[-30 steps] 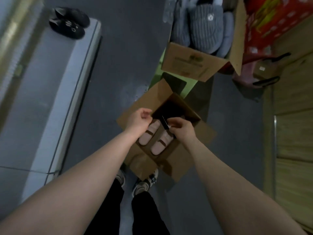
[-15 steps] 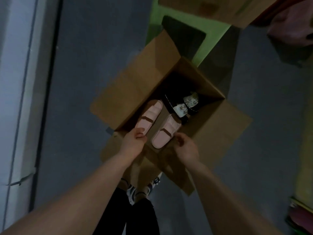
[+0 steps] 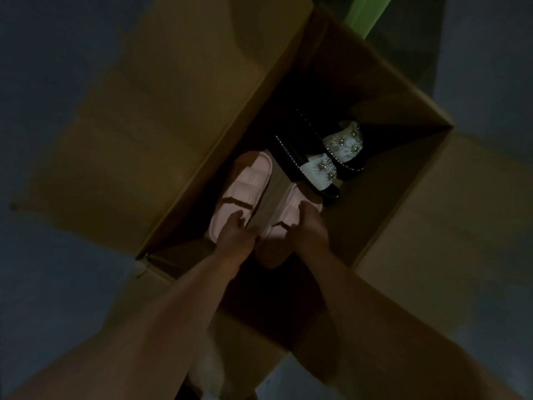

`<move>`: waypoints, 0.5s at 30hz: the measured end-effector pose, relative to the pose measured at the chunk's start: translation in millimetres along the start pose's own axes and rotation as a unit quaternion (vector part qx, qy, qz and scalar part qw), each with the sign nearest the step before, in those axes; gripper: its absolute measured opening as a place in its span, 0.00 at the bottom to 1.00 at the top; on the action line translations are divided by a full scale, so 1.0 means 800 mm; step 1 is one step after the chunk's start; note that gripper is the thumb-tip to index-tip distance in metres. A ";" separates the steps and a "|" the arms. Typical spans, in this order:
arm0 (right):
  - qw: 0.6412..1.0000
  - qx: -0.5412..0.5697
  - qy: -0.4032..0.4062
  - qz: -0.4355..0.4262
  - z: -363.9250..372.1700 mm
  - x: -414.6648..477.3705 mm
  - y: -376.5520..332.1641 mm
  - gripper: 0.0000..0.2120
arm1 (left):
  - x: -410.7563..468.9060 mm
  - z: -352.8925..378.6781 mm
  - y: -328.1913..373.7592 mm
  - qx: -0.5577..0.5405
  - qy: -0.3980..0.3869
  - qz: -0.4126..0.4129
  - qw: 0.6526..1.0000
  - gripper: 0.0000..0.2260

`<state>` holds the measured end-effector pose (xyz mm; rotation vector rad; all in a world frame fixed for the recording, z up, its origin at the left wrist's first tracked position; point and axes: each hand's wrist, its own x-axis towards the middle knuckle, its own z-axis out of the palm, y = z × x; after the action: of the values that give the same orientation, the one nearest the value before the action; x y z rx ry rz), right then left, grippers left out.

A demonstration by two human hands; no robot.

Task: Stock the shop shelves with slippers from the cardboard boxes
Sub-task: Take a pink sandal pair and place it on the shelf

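An open cardboard box (image 3: 161,116) fills the view, flaps spread outward. Inside lie two pink slippers side by side: the left pink slipper (image 3: 245,180) and the right pink slipper (image 3: 291,209). Beyond them sits a pair of black slippers (image 3: 326,157) with white jewelled straps. My left hand (image 3: 235,236) reaches into the box and closes on the near end of the left pink slipper. My right hand (image 3: 307,229) grips the near end of the right pink slipper. Both slippers still rest on the box floor.
Dark grey floor (image 3: 57,53) surrounds the box. A green object (image 3: 372,10) shows at the top edge behind the box. The scene is dim.
The camera has dropped much closer to the box. Both hands moved from the box's near edge down inside, onto the pink slippers.
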<state>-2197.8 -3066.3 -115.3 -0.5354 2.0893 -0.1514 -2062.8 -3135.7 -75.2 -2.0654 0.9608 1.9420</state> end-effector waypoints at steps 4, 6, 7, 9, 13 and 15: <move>0.999 0.006 0.044 -0.020 0.013 0.037 0.003 0.35 | 0.050 0.011 0.002 -0.030 0.025 0.018 0.999 0.19; 0.998 0.022 0.050 -0.017 0.020 0.045 0.008 0.35 | 0.068 0.011 0.000 -0.087 0.000 -0.027 0.996 0.15; 0.999 0.017 0.046 -0.018 0.024 0.047 0.010 0.34 | 0.072 0.010 0.000 -0.108 -0.012 -0.045 0.993 0.12; 0.999 0.011 0.030 -0.020 0.032 0.047 0.008 0.33 | 0.072 0.010 0.001 -0.126 -0.043 -0.061 0.989 0.10; 0.999 -0.018 0.010 -0.033 0.032 0.048 -0.008 0.29 | 0.066 0.019 -0.007 -0.136 -0.086 -0.060 0.985 0.10; 0.999 0.000 -0.005 -0.035 0.028 0.048 -0.015 0.29 | 0.061 0.022 -0.007 -0.154 -0.094 -0.069 0.981 0.07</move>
<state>-2193.3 -3091.7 -153.9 -0.6085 2.0614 -0.1879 -2076.6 -3138.8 -125.1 -1.9829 0.4913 2.2761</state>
